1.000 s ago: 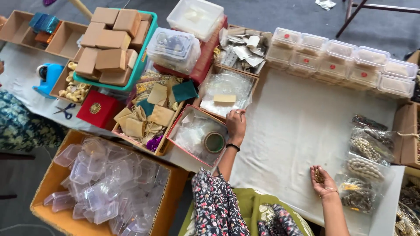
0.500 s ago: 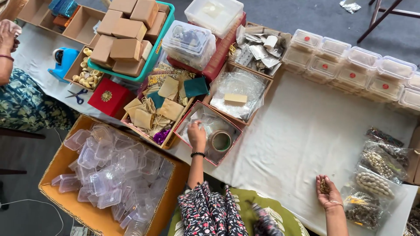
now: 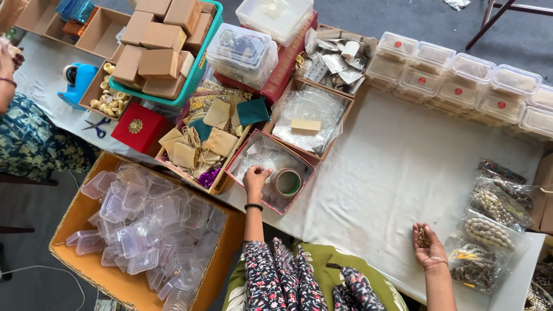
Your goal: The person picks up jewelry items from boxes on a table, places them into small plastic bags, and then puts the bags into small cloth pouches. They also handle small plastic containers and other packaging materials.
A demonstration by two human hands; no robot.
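My left hand (image 3: 256, 179) reaches into a red-rimmed box (image 3: 231, 163) of small clear plastic bags (image 3: 262, 158), fingers pinched on one of them. A roll of tape (image 3: 287, 182) lies in the same box, just right of that hand. My right hand (image 3: 425, 241) rests palm up on the white cloth (image 3: 397, 173) at the right, cupped around a small heap of brown beads (image 3: 422, 237). Clear bags of beads (image 3: 489, 222) lie right beside it.
A cardboard box of clear plastic lids and tubs (image 3: 144, 227) stands at lower left. Trays of fabric pouches (image 3: 207, 141), brown boxes in a teal crate (image 3: 158, 49) and rows of lidded containers (image 3: 461, 86) fill the back. Another person's arm (image 3: 7, 69) shows at far left.
My left hand moved from the box's right rim leftward into the clear bags and pinched one. My right hand stayed cupped around the beads. The view shifted slightly.
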